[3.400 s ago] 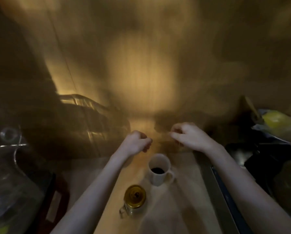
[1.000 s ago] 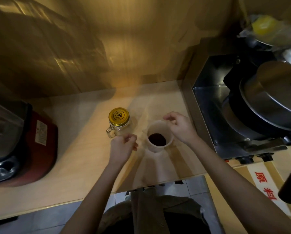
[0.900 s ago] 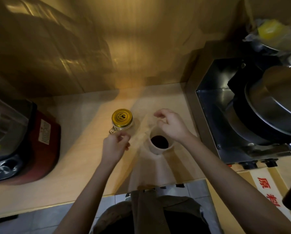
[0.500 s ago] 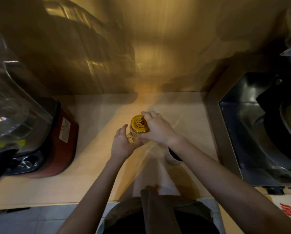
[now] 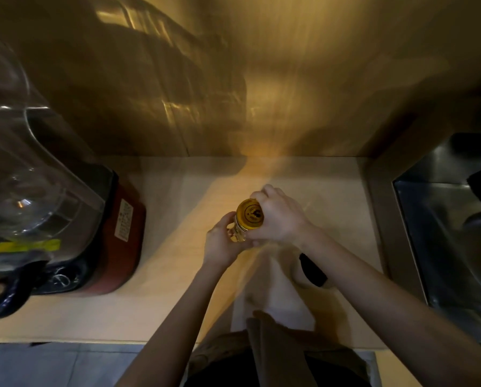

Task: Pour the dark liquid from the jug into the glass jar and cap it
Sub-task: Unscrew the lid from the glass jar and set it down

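Head view, centre frame: I see the left hand [image 5: 222, 244] clasping the glass jar [image 5: 237, 233] to steady it, while the right hand [image 5: 278, 216] grips the gold lid [image 5: 249, 214], likely to unscrew it. Jug [image 5: 311, 268] waits lower right, under the forearm.

Both hands meet on the glass jar [image 5: 237, 233]: the left hand [image 5: 222, 245] cups its body from below-left, while the right hand [image 5: 279, 217] wraps the gold lid [image 5: 249, 213]. Behind the right wrist, partly hidden, stands the jug [image 5: 310, 270] of dark liquid.
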Demonstrator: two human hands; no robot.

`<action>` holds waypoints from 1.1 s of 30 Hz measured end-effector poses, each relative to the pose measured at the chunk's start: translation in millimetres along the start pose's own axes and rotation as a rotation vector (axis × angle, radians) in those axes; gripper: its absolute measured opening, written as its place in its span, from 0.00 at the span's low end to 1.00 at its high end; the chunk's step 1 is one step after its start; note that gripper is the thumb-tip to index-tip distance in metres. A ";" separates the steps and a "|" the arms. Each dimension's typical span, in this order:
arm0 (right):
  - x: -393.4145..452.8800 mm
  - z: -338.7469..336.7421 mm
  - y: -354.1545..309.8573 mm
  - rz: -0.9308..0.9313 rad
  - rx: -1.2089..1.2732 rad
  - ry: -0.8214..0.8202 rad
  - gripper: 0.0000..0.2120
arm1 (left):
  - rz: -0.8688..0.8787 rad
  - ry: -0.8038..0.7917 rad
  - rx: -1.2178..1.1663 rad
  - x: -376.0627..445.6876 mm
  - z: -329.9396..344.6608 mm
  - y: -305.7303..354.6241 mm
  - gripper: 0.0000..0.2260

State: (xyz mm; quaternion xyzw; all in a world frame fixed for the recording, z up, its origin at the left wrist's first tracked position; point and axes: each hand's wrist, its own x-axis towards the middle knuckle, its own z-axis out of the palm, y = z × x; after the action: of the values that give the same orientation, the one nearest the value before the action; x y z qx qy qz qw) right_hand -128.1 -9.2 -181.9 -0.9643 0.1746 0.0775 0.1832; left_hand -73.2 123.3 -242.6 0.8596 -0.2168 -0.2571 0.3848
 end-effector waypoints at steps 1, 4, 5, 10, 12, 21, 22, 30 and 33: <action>2.3 -3.6 0.2 -0.011 0.007 -0.016 0.37 | 0.004 -0.009 0.007 2.2 -2.2 -1.1 0.36; 8.3 -16.3 3.7 -0.027 0.125 -0.058 0.37 | 0.010 -0.043 0.029 10.1 -7.7 -3.2 0.36; 10.5 -20.3 7.3 -0.023 0.214 -0.071 0.37 | 0.015 -0.061 0.036 12.8 -9.6 -3.1 0.38; 20.1 -28.4 48.3 0.174 0.898 -0.072 0.35 | 0.033 -0.120 0.018 19.7 -15.4 -2.0 0.41; 25.3 -19.3 67.5 0.264 0.986 -0.025 0.35 | 0.035 -0.116 -0.008 19.1 -15.6 -4.9 0.41; 41.5 41.8 113.6 0.277 0.609 -0.064 0.40 | 0.030 -0.102 -0.060 16.9 -14.0 -14.2 0.40; 42.9 43.8 116.6 0.274 0.573 -0.060 0.39 | 0.025 -0.102 -0.063 18.2 -13.0 -15.7 0.41; 42.2 58.5 132.0 0.252 0.265 -0.109 0.36 | -0.015 -0.092 -0.109 20.1 -6.4 -15.8 0.36; 44.0 57.7 128.5 0.234 0.116 -0.138 0.36 | -0.020 -0.090 -0.109 20.0 -6.4 -16.3 0.36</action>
State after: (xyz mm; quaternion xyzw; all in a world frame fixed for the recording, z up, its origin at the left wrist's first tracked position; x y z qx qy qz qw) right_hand -139.2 -112.8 -286.4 -0.9176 0.2770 0.1544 0.2398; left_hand -50.9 125.4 -257.0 0.8270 -0.2109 -0.3108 0.4183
